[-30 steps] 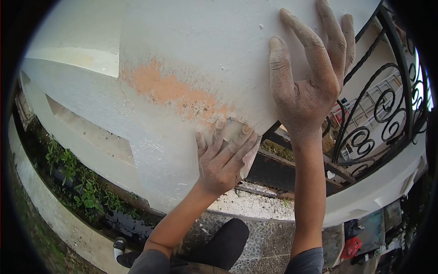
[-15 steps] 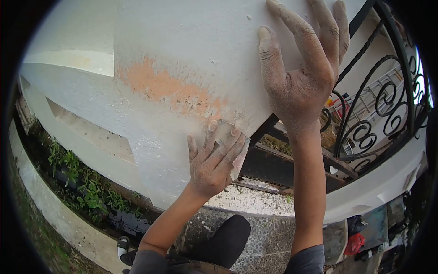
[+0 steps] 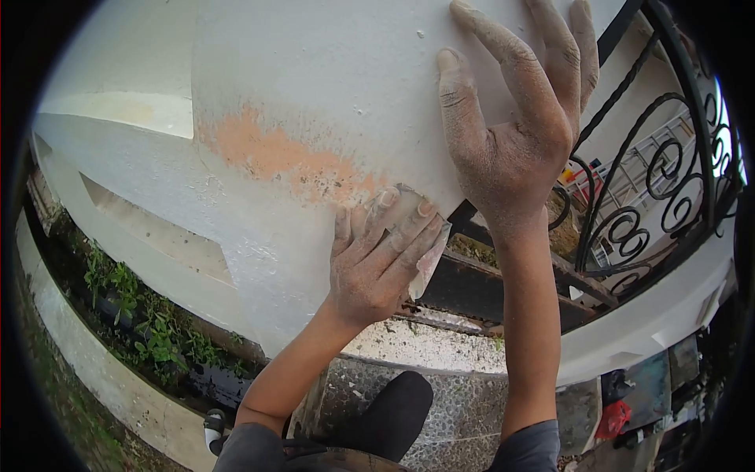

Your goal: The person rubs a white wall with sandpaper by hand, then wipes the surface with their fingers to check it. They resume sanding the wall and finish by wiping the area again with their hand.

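My left hand (image 3: 385,263), coated in pale dust, presses a worn sheet of sandpaper (image 3: 432,256) against the white wall (image 3: 314,63). Its fingers lie over the sheet, whose ragged edge sticks out on the right beside the wall's corner. Just above the fingertips, an orange-pink patch (image 3: 275,153) with dark specks shows where the white paint is gone. Higher up, my right hand (image 3: 519,126), also dusty, rests on the wall near its right edge with fingers spread and nothing held. The sheet's underside is hidden.
Right of the wall stands a black iron gate (image 3: 668,157) with scrolls, and a ladder (image 3: 645,161) behind it. Green plants (image 3: 149,330) grow in a ditch at lower left. Pebbled paving (image 3: 464,401) lies below, with a red bag (image 3: 613,419) at lower right.
My left hand and the sandpaper have slid up and slightly right along the wall, closer to the orange patch. My right hand stays on the wall, shifted slightly left in view.
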`<state>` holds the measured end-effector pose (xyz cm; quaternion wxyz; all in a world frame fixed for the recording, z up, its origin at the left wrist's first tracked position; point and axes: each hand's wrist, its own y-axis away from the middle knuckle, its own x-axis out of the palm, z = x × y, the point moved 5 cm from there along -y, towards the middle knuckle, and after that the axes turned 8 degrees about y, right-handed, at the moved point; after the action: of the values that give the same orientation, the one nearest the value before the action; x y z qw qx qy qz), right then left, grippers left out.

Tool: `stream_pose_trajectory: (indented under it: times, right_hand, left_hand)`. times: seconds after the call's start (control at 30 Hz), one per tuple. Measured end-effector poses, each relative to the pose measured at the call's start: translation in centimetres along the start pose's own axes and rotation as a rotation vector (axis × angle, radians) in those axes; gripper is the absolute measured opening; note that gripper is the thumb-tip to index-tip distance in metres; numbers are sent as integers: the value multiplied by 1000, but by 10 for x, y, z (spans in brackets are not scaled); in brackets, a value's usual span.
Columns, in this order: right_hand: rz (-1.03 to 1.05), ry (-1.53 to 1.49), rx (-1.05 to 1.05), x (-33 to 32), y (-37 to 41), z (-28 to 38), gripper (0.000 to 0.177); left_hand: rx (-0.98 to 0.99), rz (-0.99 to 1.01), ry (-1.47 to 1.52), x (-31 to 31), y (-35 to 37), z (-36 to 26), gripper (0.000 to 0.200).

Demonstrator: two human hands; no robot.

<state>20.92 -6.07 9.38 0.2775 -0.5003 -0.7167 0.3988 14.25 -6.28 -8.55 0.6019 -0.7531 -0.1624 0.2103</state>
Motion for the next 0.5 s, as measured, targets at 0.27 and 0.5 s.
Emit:
stream_pose_trajectory:
  times: [0.27, 0.5]
  right_hand:
    - [-2, -10, -2, 0, 1, 1, 27]
    - [-4, -19, 0, 1, 0, 2, 26]
  left_hand:
    - [-41, -31, -14, 4, 32, 5, 31]
    - [-64, 8, -35, -2, 27, 6, 31]
